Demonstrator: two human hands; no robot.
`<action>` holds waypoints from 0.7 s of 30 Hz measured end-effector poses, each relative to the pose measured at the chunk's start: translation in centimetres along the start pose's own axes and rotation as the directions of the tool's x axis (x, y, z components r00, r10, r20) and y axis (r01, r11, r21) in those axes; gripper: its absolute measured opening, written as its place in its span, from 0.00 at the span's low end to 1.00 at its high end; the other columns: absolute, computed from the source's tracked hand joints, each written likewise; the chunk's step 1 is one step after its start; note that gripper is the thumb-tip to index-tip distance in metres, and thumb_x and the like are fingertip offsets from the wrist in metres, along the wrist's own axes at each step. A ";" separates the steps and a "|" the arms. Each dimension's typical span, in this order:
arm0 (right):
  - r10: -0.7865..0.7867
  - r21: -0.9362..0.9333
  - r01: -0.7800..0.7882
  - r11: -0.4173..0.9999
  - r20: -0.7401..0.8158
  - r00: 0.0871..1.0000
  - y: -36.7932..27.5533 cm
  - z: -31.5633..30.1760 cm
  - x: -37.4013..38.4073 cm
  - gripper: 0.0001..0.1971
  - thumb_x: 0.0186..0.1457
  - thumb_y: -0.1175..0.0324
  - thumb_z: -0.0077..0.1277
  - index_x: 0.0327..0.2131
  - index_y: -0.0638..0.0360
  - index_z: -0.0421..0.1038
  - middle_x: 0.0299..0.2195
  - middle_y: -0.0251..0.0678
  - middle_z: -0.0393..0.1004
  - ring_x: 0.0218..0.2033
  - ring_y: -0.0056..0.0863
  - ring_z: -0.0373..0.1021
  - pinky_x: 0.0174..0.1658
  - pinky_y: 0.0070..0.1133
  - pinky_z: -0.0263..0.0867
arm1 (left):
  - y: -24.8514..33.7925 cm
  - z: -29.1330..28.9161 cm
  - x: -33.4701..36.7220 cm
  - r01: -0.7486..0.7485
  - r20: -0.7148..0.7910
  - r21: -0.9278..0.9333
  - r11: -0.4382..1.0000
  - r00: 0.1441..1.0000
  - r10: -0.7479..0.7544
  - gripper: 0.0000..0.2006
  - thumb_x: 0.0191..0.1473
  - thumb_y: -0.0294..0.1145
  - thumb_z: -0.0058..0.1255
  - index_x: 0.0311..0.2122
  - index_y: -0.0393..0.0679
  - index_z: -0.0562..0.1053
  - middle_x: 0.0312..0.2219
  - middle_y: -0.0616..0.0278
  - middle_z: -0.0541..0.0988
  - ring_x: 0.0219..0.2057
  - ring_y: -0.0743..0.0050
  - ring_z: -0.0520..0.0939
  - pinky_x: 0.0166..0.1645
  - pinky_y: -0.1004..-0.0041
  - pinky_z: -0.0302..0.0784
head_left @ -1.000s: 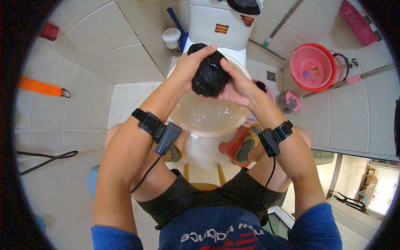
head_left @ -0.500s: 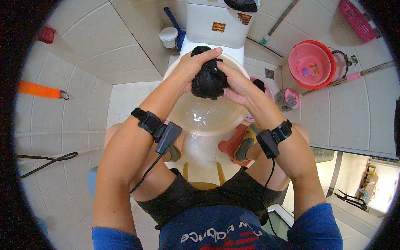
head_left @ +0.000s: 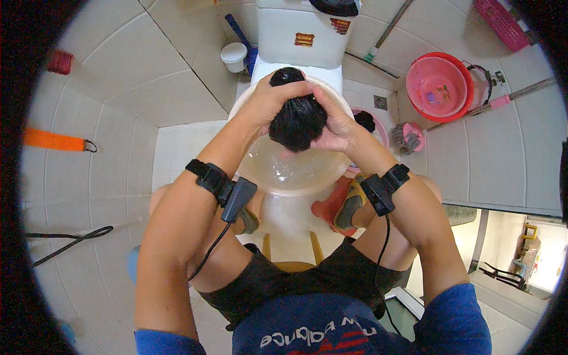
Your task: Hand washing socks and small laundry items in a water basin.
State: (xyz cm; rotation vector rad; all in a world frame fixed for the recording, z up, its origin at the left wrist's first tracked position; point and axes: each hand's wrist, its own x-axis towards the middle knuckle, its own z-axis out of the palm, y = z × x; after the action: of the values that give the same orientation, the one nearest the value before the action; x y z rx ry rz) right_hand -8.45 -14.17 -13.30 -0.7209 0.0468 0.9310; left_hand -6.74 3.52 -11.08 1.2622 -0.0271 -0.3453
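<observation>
A wet black bundle that looks like cloth point(head_left: 297, 124) is gathered between my two hands above a pale round basin point(head_left: 289, 194). Cloudy water point(head_left: 283, 165) lies in the basin below it. My left hand point(head_left: 269, 103) wraps the bundle's left side, its thumb stretched across the top toward the other hand. On the right side, my right hand point(head_left: 334, 121) presses against the bundle with its palm partly turned up. Some fingers of both hands are hidden by the bundle.
Behind the basin stands a white toilet point(head_left: 302, 50). A pink tub point(head_left: 381, 133) holding something black point(head_left: 365, 121) is partly hidden by my right arm. Red and pink basins point(head_left: 435, 89) hang at right, near a pink-and-grey brush point(head_left: 409, 138). A white bucket point(head_left: 234, 56) stands back left.
The black bundle has been turned and pressed in my hands and now hangs slightly lower. My right wrist has shifted a little. Both hands stay closed around the bundle.
</observation>
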 end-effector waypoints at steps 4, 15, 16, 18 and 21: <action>0.050 0.086 -0.074 0.994 0.254 0.966 0.8 -0.5 -0.1 0.39 0.51 0.44 0.62 0.62 0.51 0.61 0.57 0.43 0.69 0.55 0.43 0.70 0.55 0.49 0.67 | 0.1 0.4 0.5 -0.019 0.105 -0.183 0.983 0.994 0.039 0.13 0.50 0.29 0.61 0.40 0.38 0.72 0.36 0.54 0.82 0.37 0.64 0.84 0.45 0.63 0.82; 0.081 -0.321 -0.087 0.943 -0.030 0.996 1.4 1.2 0.6 0.28 0.50 0.63 0.68 0.53 0.56 0.69 0.46 0.33 0.76 0.44 0.27 0.74 0.44 0.27 0.74 | -0.3 0.4 0.7 0.113 -0.094 0.162 0.980 0.991 -0.099 0.12 0.52 0.37 0.61 0.35 0.40 0.76 0.27 0.62 0.80 0.24 0.72 0.80 0.30 0.72 0.77; 0.098 -0.363 -0.109 0.925 -0.048 0.994 1.5 1.3 0.7 0.26 0.49 0.63 0.68 0.51 0.57 0.70 0.45 0.33 0.76 0.43 0.26 0.74 0.44 0.26 0.73 | -0.6 0.3 0.8 0.128 -0.119 0.214 0.968 0.987 -0.104 0.11 0.52 0.37 0.62 0.35 0.41 0.76 0.26 0.62 0.79 0.23 0.73 0.80 0.29 0.72 0.76; 0.112 -0.405 -0.130 0.905 -0.069 0.991 1.8 1.3 1.1 0.25 0.49 0.63 0.68 0.49 0.57 0.71 0.43 0.32 0.77 0.42 0.25 0.74 0.44 0.25 0.73 | -1.4 0.2 1.2 0.143 -0.142 0.264 0.954 0.984 -0.108 0.11 0.51 0.37 0.62 0.35 0.41 0.77 0.25 0.62 0.79 0.23 0.73 0.79 0.28 0.72 0.75; 0.077 -0.511 -0.137 0.849 -0.137 0.988 3.0 0.2 2.4 0.24 0.46 0.63 0.68 0.46 0.59 0.73 0.39 0.32 0.77 0.38 0.25 0.74 0.40 0.24 0.72 | -2.9 -0.1 2.1 0.120 -0.225 0.374 0.920 0.974 -0.036 0.12 0.49 0.37 0.63 0.33 0.40 0.77 0.24 0.61 0.79 0.22 0.73 0.78 0.28 0.70 0.75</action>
State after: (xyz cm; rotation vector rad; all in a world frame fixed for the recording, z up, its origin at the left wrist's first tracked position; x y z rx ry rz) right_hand -9.29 -11.22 -15.60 -1.2872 -0.0719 1.0206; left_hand -5.40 2.26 -14.17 1.6916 0.1472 -0.2782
